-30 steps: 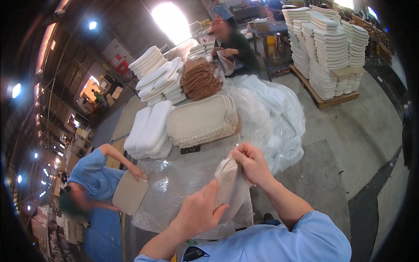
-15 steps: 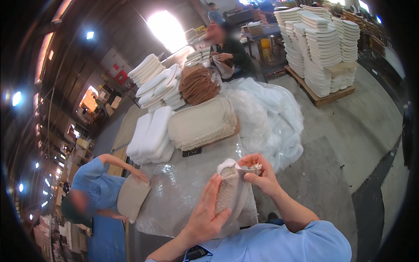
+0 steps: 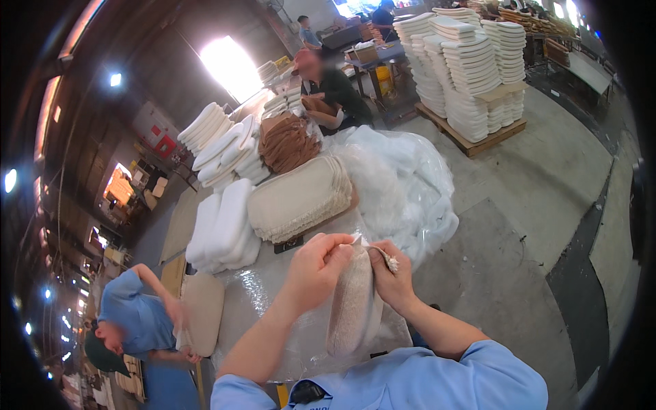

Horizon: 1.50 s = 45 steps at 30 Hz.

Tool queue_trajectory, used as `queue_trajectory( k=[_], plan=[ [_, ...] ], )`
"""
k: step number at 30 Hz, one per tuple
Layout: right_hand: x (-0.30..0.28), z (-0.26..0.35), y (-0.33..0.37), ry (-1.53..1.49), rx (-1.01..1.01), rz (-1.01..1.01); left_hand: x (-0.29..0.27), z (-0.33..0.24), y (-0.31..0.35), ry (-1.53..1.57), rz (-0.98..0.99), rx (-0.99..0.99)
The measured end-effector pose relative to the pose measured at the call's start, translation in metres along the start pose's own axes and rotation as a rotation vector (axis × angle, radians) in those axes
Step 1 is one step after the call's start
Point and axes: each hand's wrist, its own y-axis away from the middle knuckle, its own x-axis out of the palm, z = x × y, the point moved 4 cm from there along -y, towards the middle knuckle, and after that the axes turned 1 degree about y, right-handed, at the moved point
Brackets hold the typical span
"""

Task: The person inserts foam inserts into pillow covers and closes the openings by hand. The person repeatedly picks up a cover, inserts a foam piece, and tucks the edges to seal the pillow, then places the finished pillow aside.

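Observation:
A beige fleecy fabric cover (image 3: 350,307) hangs upright in front of my chest, above the near part of the table. At its upper end, my left hand (image 3: 313,270) pinches the left edge, where a bit of white padding shows. My right hand (image 3: 393,279) is closed on the right edge of the same opening, and a frayed fleecy flap sticks out past the thumb. The hands are close together, almost touching. How far the padding fills the cover is hidden. Beyond them lies a neat stack of beige covers (image 3: 301,198).
White foam pads (image 3: 222,222) and brown covers (image 3: 288,142) are piled on the plastic-covered table (image 3: 249,294). A clear bag of white filling (image 3: 400,181) bulges at its right. Co-workers handle a beige pad (image 3: 203,307) at left and a brown piece opposite. Tall pad stacks stand on a pallet (image 3: 471,142).
My left hand has moved from lying flat along the cover's side up to its top edge, where it now pinches. The right hand has come down and inward. The view has shifted slightly.

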Motion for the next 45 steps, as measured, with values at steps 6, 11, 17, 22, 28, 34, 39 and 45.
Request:
queue_trajectory(
  k=[6,11,17,22,28,34,39,45],
  plan=[
    [-0.002,0.000,-0.005,0.020,-0.029,0.046,-0.009,-0.009,-0.025,-0.232,0.195,0.021],
    [-0.003,0.009,-0.001,0.107,-0.039,0.126,-0.005,-0.016,-0.033,-0.263,0.342,-0.013],
    [-0.007,0.012,0.006,0.088,-0.032,0.107,0.005,-0.020,-0.022,-0.120,0.291,-0.010],
    [-0.007,0.011,0.007,0.080,0.010,0.119,0.018,0.007,-0.005,0.123,0.082,-0.012],
    [-0.010,0.009,0.007,0.082,0.068,0.124,0.042,0.036,0.013,0.528,-0.043,-0.164],
    [-0.008,0.005,0.002,0.096,0.111,0.116,0.063,0.049,0.016,0.991,-0.024,-0.332],
    [-0.006,0.002,-0.002,0.050,0.155,0.144,0.068,0.046,0.022,1.121,0.017,-0.434],
    [-0.002,0.001,-0.001,-0.040,0.210,0.177,0.070,0.049,0.025,1.121,-0.002,-0.420]
  ],
)
